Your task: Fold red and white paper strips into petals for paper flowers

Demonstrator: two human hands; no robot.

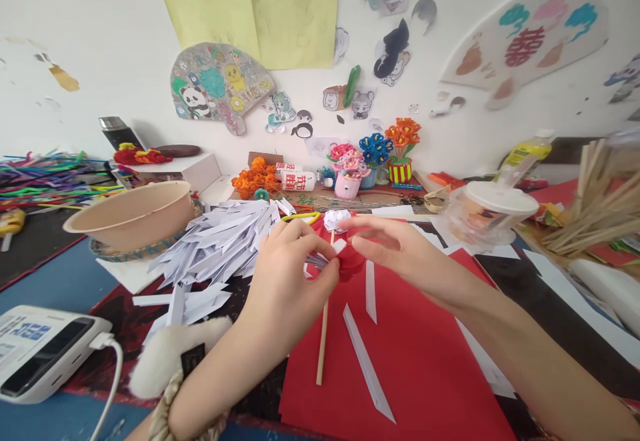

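Note:
My left hand [290,274] is closed, pinching a small red paper flower [351,262] with white folded strips at its edge. My right hand [395,248] is also closed, its fingertips gripping the same flower from the right side. A thin wooden stick [323,334] runs down from the flower toward me over a red paper sheet [425,361]. A white crumpled paper ball [336,218] sits just behind the hands. Two loose white folded strips [367,361] lie on the red sheet below the hands.
A heap of white folded strips [220,241] lies left of the hands, beside a beige bowl [133,213]. A power bank with cable [45,351] is near left. Pipe-cleaner flower pots [373,158] stand by the wall. A lidded plastic cup [487,211] and wooden sticks [595,208] are right.

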